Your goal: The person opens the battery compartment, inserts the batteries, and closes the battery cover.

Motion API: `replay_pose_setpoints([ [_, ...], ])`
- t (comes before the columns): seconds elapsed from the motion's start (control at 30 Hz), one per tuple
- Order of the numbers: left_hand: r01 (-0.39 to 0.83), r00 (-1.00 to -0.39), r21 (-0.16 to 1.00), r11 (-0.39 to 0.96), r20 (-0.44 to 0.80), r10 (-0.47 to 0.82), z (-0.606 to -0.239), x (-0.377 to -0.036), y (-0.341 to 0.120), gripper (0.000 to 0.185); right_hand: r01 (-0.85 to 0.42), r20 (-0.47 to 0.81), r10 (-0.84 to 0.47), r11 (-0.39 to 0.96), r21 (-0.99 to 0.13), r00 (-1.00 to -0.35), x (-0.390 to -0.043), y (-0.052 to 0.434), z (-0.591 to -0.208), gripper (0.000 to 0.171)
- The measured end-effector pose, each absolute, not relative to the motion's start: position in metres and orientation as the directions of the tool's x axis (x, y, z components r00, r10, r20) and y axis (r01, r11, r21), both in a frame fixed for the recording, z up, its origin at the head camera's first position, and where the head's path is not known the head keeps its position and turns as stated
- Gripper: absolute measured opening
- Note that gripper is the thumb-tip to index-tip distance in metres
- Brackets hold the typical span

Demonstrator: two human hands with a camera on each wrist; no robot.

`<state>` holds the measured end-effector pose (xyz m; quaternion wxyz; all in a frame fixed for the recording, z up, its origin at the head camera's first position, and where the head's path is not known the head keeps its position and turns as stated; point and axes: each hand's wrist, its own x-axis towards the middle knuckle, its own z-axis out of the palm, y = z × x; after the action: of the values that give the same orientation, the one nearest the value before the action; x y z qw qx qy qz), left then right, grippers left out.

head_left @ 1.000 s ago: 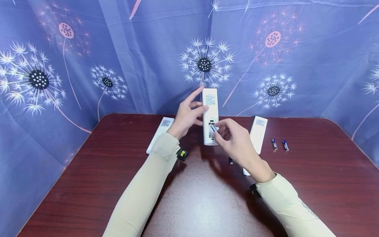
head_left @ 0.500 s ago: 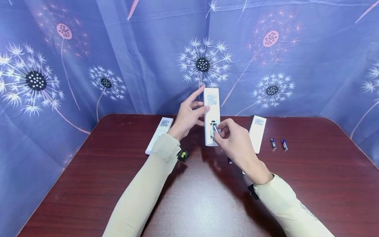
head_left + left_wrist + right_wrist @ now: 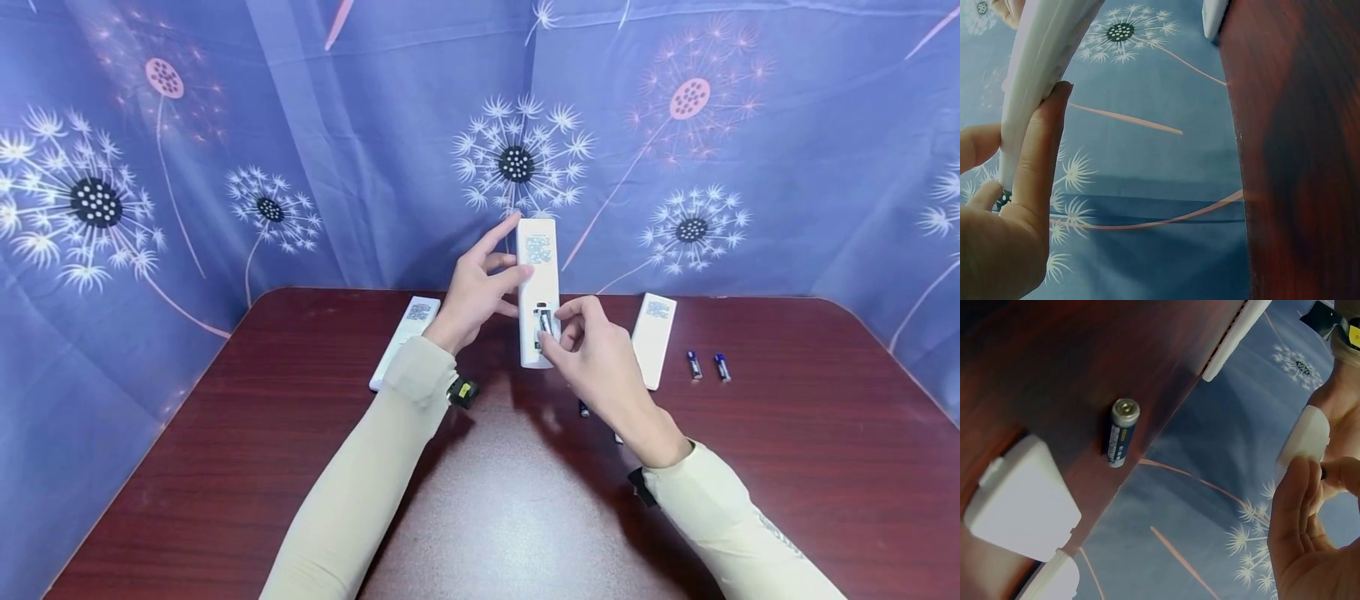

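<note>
A white remote control (image 3: 537, 279) is raised upright above the table, its back facing me and its battery compartment uncovered. My left hand (image 3: 480, 292) grips it from the left, with the thumb across its back. At the compartment, my right hand (image 3: 596, 354) pinches a small battery (image 3: 546, 320) between thumb and fingers; how far in it sits cannot be made out. Below that hand, a loose battery (image 3: 1122, 434) lies on the table in the right wrist view. A white battery cover (image 3: 1022, 500) lies near it, mostly hidden by the right arm in the head view.
Another white remote (image 3: 405, 342) lies left of my left hand, and one more (image 3: 654, 342) is behind my right hand. Two batteries (image 3: 694, 365) lie farther right on the brown table (image 3: 300, 483). A blue patterned curtain (image 3: 390, 150) hangs directly behind the table's far edge.
The battery in my right hand has turned from slanting to nearly in line with the compartment. The remote has shifted slightly right; the left hand keeps its grip.
</note>
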<state>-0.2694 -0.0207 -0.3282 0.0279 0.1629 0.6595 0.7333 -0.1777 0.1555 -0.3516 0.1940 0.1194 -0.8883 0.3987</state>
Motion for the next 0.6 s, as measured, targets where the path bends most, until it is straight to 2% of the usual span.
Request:
replay_pose_setpoints([
  [0.27, 0.168, -0.942, 0.976, -0.14, 0.201, 0.268, -0.3262, -0.2692, -0.0218, 0.072, -0.377, 0.461, -0.046, 0.649, -0.661, -0.886, -0.1785, 0.1536, -0.3543, 0.042],
  [0.43, 0.17, -0.942, 0.977, -0.125, 0.199, 0.272, -0.3262, -0.2688, -0.0219, 0.072, -0.343, 0.428, -0.027, 0.644, -0.684, -0.903, -0.1783, 0.1524, -0.353, 0.042],
  [0.6, 0.166, -0.941, 0.978, -0.129, 0.196, 0.274, -0.3273, -0.2703, -0.0237, 0.072, -0.435, 0.488, -0.094, 0.617, -0.655, -0.868, -0.183, 0.1592, -0.3561, 0.046],
])
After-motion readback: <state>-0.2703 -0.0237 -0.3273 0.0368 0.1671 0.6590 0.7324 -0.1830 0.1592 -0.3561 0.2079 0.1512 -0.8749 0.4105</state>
